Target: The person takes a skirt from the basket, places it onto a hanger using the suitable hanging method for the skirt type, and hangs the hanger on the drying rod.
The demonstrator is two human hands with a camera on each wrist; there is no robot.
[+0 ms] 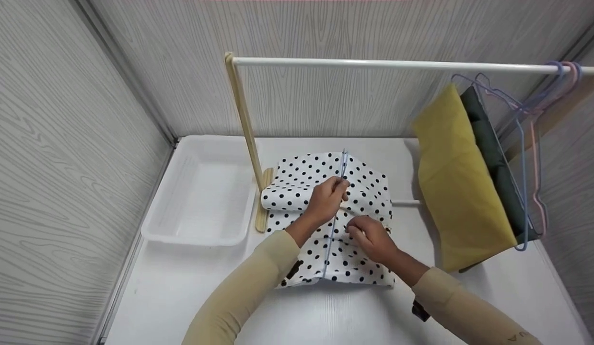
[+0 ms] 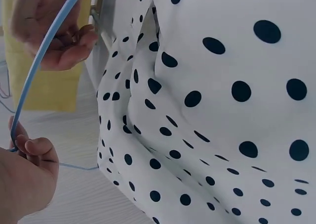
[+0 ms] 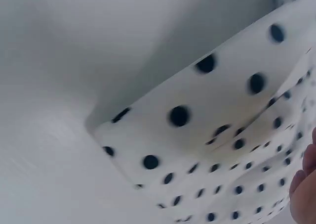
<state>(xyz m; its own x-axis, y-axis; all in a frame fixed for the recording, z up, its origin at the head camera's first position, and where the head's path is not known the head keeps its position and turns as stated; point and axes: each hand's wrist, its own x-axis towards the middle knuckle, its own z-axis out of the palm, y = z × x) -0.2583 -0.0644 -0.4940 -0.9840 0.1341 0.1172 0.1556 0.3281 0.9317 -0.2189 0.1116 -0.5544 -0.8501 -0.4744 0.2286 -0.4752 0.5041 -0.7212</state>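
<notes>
A white cloth (image 1: 297,167) with black dots lies partly folded on the table, with a blue hanger (image 1: 331,239) running lengthwise over it. My left hand (image 1: 328,199) pinches the hanger's thin bar above the cloth; in the left wrist view, thumb and fingers close round it at lower left. Just to the right, my right hand (image 1: 373,239) hovers over the dotted cloth with its fingers loosely bent. The left wrist view shows nothing between the right hand's fingers (image 2: 74,51). One cloth corner (image 3: 148,145) spreads flat in the right wrist view.
A white plastic tub (image 1: 153,215) stands at left. A wooden post (image 1: 244,115) carries a white rail (image 1: 373,63) across the back. At right, a yellow cloth (image 1: 450,187), a dark green cloth (image 1: 493,163) and blue and pink hangers (image 1: 536,167) hang from it.
</notes>
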